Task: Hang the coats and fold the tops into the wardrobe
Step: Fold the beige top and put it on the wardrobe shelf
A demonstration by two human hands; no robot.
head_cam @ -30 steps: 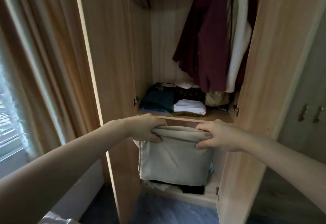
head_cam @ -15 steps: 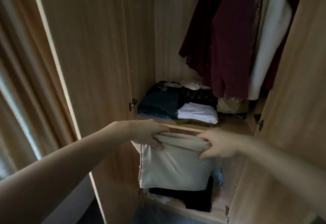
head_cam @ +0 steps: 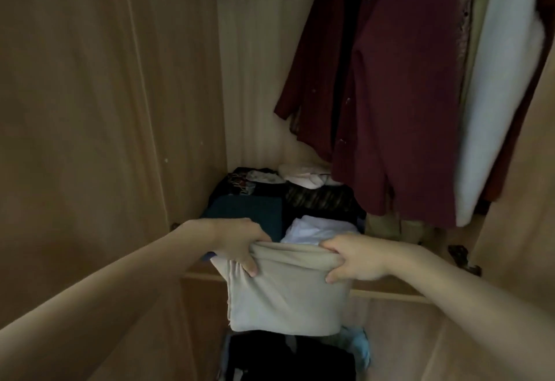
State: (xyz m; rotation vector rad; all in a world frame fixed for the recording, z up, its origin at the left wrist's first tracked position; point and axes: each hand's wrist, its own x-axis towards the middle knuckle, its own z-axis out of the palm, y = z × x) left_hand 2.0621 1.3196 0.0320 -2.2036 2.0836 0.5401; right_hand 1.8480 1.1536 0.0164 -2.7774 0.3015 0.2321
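A folded beige top [head_cam: 285,299] hangs in front of the wardrobe shelf edge [head_cam: 387,293]. My left hand [head_cam: 240,245] pinches its upper left corner and my right hand [head_cam: 353,257] grips its upper right corner. Behind it on the shelf lie folded clothes: a dark teal piece [head_cam: 249,212], a white piece [head_cam: 318,230] and a dark patterned one [head_cam: 321,200]. A maroon coat [head_cam: 390,95] and a white garment [head_cam: 498,86] hang above on the right.
The open wardrobe door [head_cam: 90,110] fills the left side, the other door [head_cam: 525,245] the right. Dark clothes [head_cam: 288,359] and a light blue item [head_cam: 357,347] lie in the lower compartment. A crumpled pale piece [head_cam: 303,176] sits at the shelf's back.
The view has closed in on the wardrobe. Both hands have carried the beige top up and forward, level with the shelf edge; the curtain and window have left the view.
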